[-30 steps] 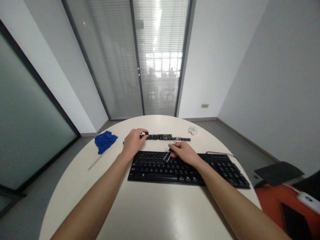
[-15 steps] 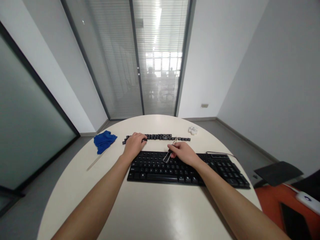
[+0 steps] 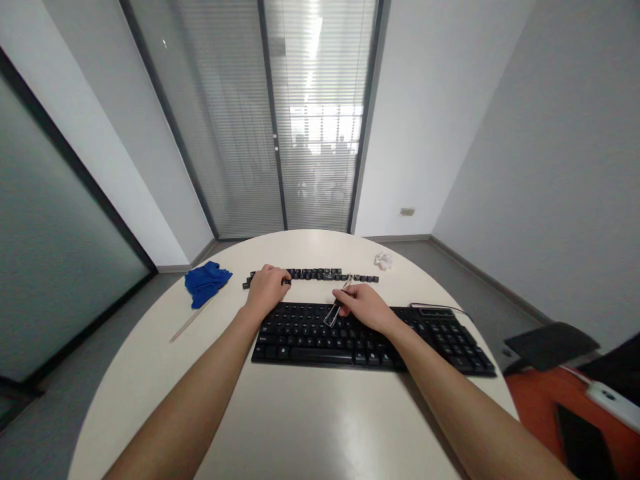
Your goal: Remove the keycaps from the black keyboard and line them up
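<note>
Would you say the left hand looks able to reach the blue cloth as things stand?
Probably yes: only a few low keycaps lie between the left hand and the blue cloth.

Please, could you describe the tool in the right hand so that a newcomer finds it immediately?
On the pale, round-edged table lies a black keyboard. Over it, the right hand holds the tool. Its thin, light wires stand out against the dark keys.

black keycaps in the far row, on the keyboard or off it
Off: the keycaps lie on the table beyond the keyboard, with tabletop showing between.
</note>
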Available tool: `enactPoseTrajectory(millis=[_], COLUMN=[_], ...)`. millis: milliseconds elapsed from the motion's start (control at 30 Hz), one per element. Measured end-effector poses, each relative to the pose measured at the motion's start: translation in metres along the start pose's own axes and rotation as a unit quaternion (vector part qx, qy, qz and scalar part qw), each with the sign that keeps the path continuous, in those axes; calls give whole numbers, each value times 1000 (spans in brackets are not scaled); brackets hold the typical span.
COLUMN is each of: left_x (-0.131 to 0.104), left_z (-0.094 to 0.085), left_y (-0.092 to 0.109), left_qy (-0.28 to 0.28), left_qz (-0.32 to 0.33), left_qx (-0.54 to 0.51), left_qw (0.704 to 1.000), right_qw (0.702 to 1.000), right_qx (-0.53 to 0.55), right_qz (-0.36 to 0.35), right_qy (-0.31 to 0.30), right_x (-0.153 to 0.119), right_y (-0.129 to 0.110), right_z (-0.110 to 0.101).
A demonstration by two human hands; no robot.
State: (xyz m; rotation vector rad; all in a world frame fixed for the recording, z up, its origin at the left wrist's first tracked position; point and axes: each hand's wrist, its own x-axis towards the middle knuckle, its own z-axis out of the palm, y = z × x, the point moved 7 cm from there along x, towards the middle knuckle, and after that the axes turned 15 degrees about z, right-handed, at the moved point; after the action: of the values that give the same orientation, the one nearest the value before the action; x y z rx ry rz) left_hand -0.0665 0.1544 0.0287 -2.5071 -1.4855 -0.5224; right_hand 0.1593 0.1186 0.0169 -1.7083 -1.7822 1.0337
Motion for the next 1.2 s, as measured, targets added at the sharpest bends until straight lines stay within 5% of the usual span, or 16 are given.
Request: enactPoseTrajectory(millis=[1200], left_x=[-2], left_z=[2], left_y=[3], left_qy=[-12], left_qz=[3], left_qx=[51], left_qw=[999], right_qw=[1000], right_qx=[-12], right_qz=[-3], right_qy=[-3], right_x=[1], right_y=[-2], right_z=[0])
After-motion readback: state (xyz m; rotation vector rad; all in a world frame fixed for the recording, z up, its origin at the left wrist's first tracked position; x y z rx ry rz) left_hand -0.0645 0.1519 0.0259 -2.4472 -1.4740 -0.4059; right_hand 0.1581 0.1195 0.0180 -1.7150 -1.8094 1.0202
